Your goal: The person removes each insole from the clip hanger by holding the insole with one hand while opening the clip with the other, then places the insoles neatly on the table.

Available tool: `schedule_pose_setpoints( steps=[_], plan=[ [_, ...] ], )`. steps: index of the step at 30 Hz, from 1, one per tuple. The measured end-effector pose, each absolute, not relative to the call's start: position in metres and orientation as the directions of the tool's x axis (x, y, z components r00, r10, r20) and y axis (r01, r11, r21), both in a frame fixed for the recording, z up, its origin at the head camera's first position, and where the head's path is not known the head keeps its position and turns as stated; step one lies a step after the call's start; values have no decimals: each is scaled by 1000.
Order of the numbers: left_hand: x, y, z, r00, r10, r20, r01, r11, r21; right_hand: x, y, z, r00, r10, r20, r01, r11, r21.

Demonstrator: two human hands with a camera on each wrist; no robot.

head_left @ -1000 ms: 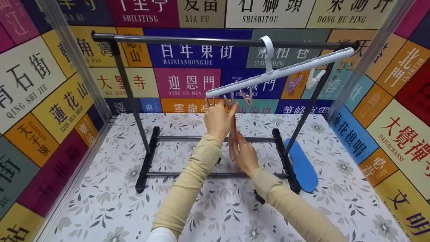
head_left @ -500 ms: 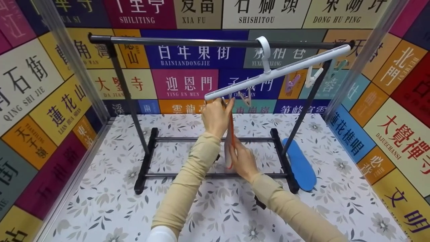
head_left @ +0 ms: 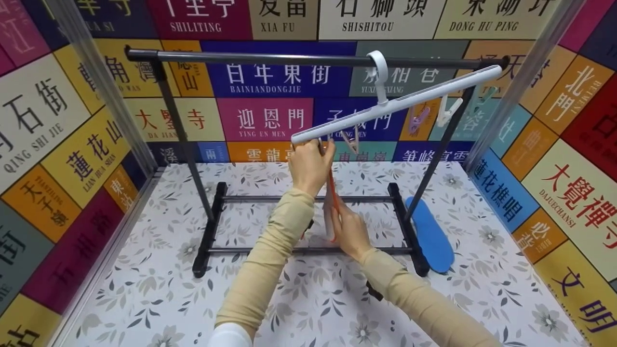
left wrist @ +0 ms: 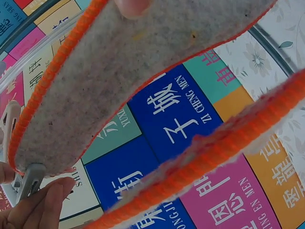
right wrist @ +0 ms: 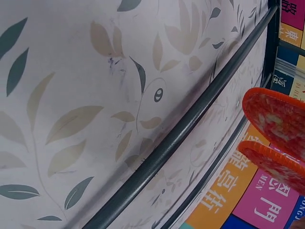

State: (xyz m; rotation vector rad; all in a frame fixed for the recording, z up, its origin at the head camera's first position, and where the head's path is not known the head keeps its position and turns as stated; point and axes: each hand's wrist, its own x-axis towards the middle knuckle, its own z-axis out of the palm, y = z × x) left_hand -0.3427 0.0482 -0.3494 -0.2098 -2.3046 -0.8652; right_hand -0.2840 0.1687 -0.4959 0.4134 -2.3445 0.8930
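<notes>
Near the low end of a white hanger (head_left: 395,105), my left hand (head_left: 308,166) pinches a grey clothespin (left wrist: 32,179). The clothespin sits at the narrow end of a grey felt insole (left wrist: 95,90) with orange edge stitching. A second insole (left wrist: 214,164) with the same edging crosses the left wrist view, apart from the first. My right hand (head_left: 352,229) holds the insoles lower down, with one fingertip (left wrist: 133,5) on the grey felt. Reddish undersides of the insoles (right wrist: 281,119) show in the right wrist view. My left hand partly hides the clipping in the head view.
The hanger hangs tilted from the dark rail (head_left: 270,58) of a metal rack. More clothespins, pinkish (head_left: 353,140), purple (head_left: 419,119) and white (head_left: 448,112), dangle from it. A blue insole (head_left: 433,236) lies by the rack's right foot (head_left: 409,231). Printed wall panels enclose the flowered table (head_left: 159,289).
The view has shifted slightly. My left hand has come up closer against the hanger's low end, covering the clips there. The insoles hang a little lower. My right hand stays nearly in place.
</notes>
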Motion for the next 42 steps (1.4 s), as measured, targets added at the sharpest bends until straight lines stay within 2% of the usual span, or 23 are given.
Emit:
schedule_pose_setpoints(
  steps=[6, 12, 17, 34, 42],
  plan=[
    [-343, 48, -349, -744, -54, 666, 396, 767, 505, -278, 172, -498, -770, -71, 634, -472, 732, -491],
    [-345, 46, -350, -737, -66, 673, 383, 779, 496, -266, 184, -506, -787, -55, 614, -440, 748, -498],
    [-345, 42, -351, -752, -73, 655, 373, 772, 514, -257, 198, -510, -813, -61, 579, -415, 759, -502],
    [-347, 29, -347, -798, -91, 596, 336, 754, 565, -250, 220, -507, -804, -37, 594, -395, 780, -486],
    [-344, 24, -351, -815, -76, 574, 354, 720, 597, -242, 235, -500, -846, 24, 532, -328, 763, -557]
  ],
)
